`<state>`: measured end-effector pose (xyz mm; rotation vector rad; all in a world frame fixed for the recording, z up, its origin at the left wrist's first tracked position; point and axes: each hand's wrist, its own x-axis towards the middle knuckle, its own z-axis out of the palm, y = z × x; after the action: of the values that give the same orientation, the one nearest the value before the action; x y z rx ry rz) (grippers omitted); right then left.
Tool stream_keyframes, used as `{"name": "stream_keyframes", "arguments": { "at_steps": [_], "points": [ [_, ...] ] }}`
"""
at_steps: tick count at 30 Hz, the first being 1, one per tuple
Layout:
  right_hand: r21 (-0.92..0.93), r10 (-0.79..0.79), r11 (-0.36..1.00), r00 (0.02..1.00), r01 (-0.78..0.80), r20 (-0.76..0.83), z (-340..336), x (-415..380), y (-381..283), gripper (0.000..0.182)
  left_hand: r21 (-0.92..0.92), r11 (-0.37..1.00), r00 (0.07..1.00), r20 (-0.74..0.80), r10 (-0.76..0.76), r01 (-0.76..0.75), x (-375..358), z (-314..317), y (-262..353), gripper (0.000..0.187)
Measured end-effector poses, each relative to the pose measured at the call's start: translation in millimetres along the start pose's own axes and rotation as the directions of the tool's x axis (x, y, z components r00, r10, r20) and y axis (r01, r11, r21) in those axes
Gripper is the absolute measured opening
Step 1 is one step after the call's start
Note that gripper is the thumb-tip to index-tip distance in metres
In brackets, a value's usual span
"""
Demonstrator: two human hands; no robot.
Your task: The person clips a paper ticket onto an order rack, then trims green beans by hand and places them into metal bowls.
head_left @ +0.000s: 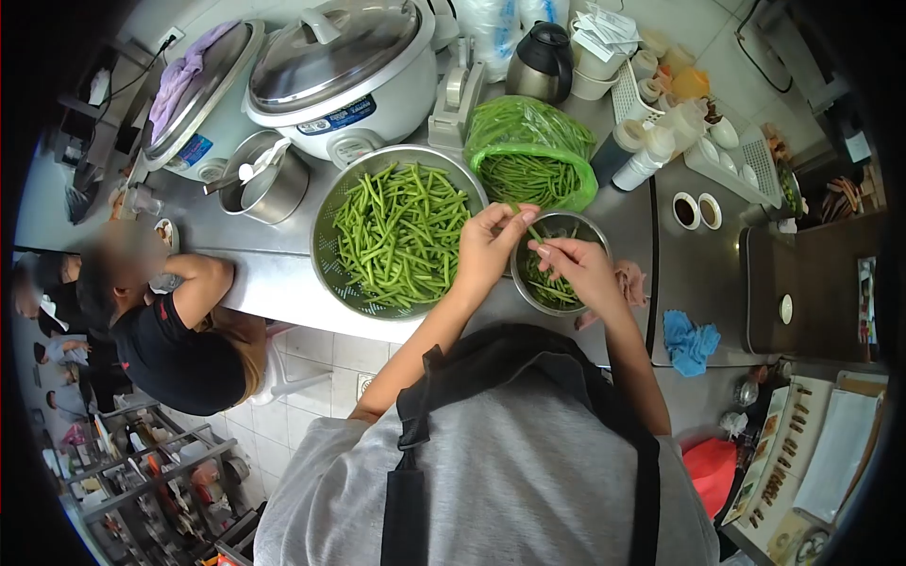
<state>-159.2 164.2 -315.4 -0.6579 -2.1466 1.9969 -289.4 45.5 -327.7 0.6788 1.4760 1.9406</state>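
Above a small metal bowl (521, 275) with green bean scraps in it, both of my hands are close together. My left hand (493, 243) is closed in a pinch on a green bean (534, 232). From the other side, my right hand (578, 270) pinches at the bean's lower end; the exact contact is partly hidden by the fingers. To the left stands a large metal colander (326, 247) heaped with cut green beans (401, 231). Behind the bowl, a green plastic bag (514, 118) lies open with long whole beans (528, 177) inside.
Two large rice cookers (344, 99) and a steel pot (283, 189) line the back left. A thermos (541, 64), bottles (646, 160) and two sauce dishes (709, 211) stand to the right, near a blue cloth (690, 341). A person in black (179, 354) sits at left.
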Motion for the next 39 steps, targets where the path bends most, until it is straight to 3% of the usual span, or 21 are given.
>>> {"name": "stream_keyframes", "arguments": {
  "at_steps": [3,6,9,13,16,25,28,29,30,31,33,34,36,37,38,39],
  "points": [
    [-0.098,0.023,0.995,0.999,-0.021,0.022,7.7,-13.3,-5.1,0.029,-0.007,0.995,0.992,-0.071,-0.104,0.103,-8.2,-7.1,-1.4,0.015],
    [-0.054,-0.005,0.999,0.999,0.007,0.04,16.8,-12.0,4.0,0.029,-0.048,0.985,0.978,-0.122,-0.169,0.165,-16.5,-8.9,1.8,0.021],
    [0.356,0.043,0.932,0.995,-0.071,0.087,18.7,-12.8,6.3,0.029,-0.107,0.954,0.944,-0.153,-0.293,0.279,-20.2,-14.1,6.1,0.027],
    [0.761,0.067,0.643,0.996,-0.089,0.059,22.3,-11.8,7.2,0.026,-0.2,0.964,0.976,-0.098,-0.196,0.173,-30.6,-9.3,3.4,0.023],
    [0.898,0.119,0.422,0.99,-0.122,0.079,21.3,-4.7,14.8,0.023,-0.165,0.981,0.991,-0.079,-0.112,0.098,-33.4,-1.8,-1.9,0.02],
    [0.944,0.067,0.319,0.996,-0.084,0.066,25.8,-6.0,10.1,0.015,-0.256,0.966,0.978,-0.195,-0.08,0.028,-28.7,7.0,5.5,0.02],
    [0.995,-0.042,0.091,0.999,0.032,-0.028,7.3,-0.4,24.8,0.012,-0.237,0.971,0.927,-0.369,-0.07,-0.021,-23.4,-8.9,18.9,0.022],
    [0.981,0.032,0.152,0.991,0.122,-0.128,-1.0,0.5,25.7,0.01,-0.172,0.983,0.922,-0.388,-0.003,-0.069,-22.5,-16.7,22.7,0.022],
    [0.95,0.035,0.3,0.994,0.089,-0.104,-2.6,0.2,19.0,0.01,-0.104,0.988,0.913,-0.404,0.066,-0.117,-21.8,-23.3,25.9,0.022],
    [0.897,0.045,0.439,0.996,0.055,-0.083,-3.8,-2.8,10.5,0.011,0.002,0.992,0.939,-0.322,0.12,-0.126,-23.0,-26.8,29.9,0.02],
    [0.686,0.088,0.727,0.992,-0.002,-0.09,4.5,-14.3,-13.2,0.013,0.429,0.881,0.962,-0.087,0.258,-0.198,-28.2,-22.7,37.5,0.023],
    [0.604,0.073,0.796,0.997,-0.044,-0.025,6.1,-14.1,-14.6,0.015,0.604,0.754,0.957,0.051,0.285,-0.257,-29.6,-20.1,41.3,0.026],
    [0.41,0.056,0.907,0.992,-0.097,0.11,7.4,-8.4,-18.4,0.02,0.714,0.603,0.922,0.164,0.35,-0.356,-32.0,-11.5,44.9,0.038],
    [0.172,0.06,0.984,0.998,-0.056,-0.018,14.2,-7.8,-20.5,0.027,0.755,0.532,0.91,0.214,0.354,-0.384,-32.9,-9.5,47.9,0.039],
    [0.019,-0.06,0.998,0.997,0.061,-0.048,19.0,-8.4,-24.8,0.028,0.789,0.457,0.898,0.263,0.353,-0.411,-34.4,-8.1,50.8,0.04],
    [-0.137,-0.181,0.976,0.982,0.172,-0.059,22.9,-10.3,-33.9,0.028,0.79,0.466,0.907,0.265,0.327,-0.399,-36.3,-7.2,53.4,0.043]
  ]
}}
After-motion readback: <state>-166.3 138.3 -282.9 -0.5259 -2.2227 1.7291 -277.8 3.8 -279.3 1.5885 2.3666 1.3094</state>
